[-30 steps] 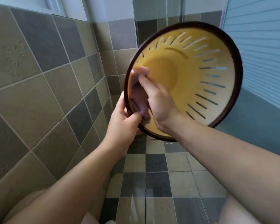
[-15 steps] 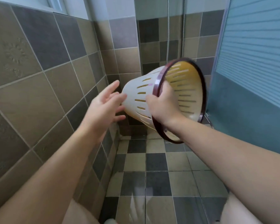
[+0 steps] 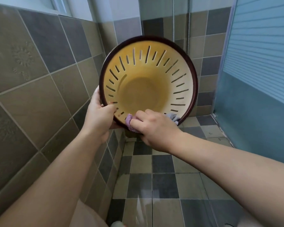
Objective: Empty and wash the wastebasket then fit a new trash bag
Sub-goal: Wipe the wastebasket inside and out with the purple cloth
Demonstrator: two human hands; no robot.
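Wastebasket (image 3: 147,82) held mouth toward me, above the tiled floor (image 3: 162,181). My left hand (image 3: 98,118) grips its lower-left rim; my right hand (image 3: 156,128) clutches a cloth (image 3: 129,122) against its lower rim.

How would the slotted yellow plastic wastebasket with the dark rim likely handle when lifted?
The slotted yellow plastic wastebasket is probably light: the left hand holds it up by the rim. It likely stays stiff, keeping its round shape. It is possibly slippery if wet.
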